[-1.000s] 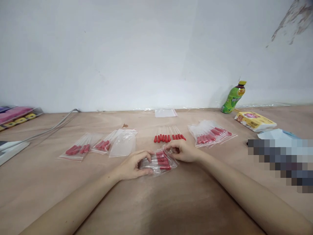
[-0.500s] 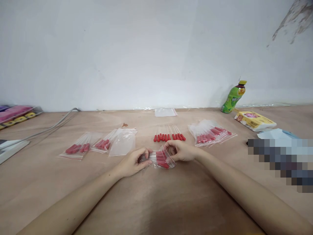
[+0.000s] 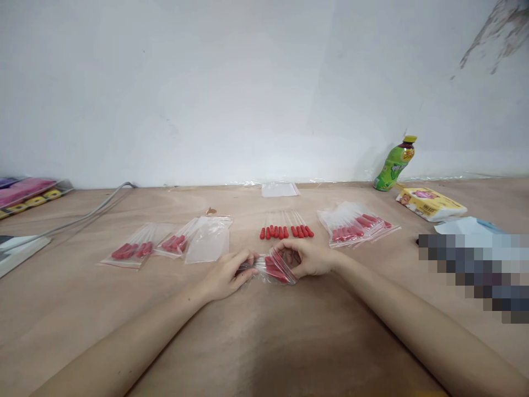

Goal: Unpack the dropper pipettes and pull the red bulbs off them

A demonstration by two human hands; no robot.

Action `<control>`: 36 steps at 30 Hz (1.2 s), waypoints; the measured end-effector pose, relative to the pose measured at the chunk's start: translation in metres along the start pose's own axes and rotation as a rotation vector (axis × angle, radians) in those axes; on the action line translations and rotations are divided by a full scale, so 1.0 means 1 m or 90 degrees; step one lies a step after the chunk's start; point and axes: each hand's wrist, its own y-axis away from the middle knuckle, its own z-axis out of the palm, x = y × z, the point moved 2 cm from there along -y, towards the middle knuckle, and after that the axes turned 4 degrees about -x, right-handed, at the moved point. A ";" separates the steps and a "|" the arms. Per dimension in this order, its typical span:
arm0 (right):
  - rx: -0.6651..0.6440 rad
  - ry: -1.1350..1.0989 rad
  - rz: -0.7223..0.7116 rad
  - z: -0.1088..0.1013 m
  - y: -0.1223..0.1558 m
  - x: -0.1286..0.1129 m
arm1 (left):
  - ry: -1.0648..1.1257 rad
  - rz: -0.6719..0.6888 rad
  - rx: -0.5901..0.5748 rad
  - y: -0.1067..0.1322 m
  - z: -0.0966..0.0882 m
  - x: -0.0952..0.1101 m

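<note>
Both hands grip a small clear zip bag (image 3: 273,268) filled with red-tipped clear sticks, just above the wooden table (image 3: 264,342). My left hand (image 3: 228,274) pinches the bag's left end. My right hand (image 3: 308,258) curls its fingers round the right end. Just behind the hands lies a loose row of red-tipped sticks (image 3: 286,231). An empty clear bag (image 3: 209,241) lies to the left of my left hand.
Filled bags lie at the left (image 3: 132,251) and in a pile at the right (image 3: 355,225). More empty bags (image 3: 280,189) sit by the wall. A green bottle (image 3: 394,164), a yellow tissue pack (image 3: 430,204), a grey cable (image 3: 82,218) and a tray of coloured items (image 3: 27,194) line the edges.
The bag lay flat under my hands; both hands have since gathered it, lifted it slightly and bunched it between them.
</note>
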 end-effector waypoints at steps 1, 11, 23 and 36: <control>-0.010 0.003 -0.014 -0.001 0.000 0.001 | -0.004 -0.003 0.003 0.000 0.000 0.000; -0.103 -0.053 -0.055 -0.010 0.002 0.006 | -0.012 -0.021 0.027 -0.002 0.002 0.003; 0.030 0.153 -0.030 0.003 0.002 -0.013 | -0.001 -0.031 0.039 -0.001 0.001 -0.002; 0.044 0.313 -0.075 0.002 0.004 -0.024 | 0.031 -0.021 -0.031 -0.001 -0.002 -0.001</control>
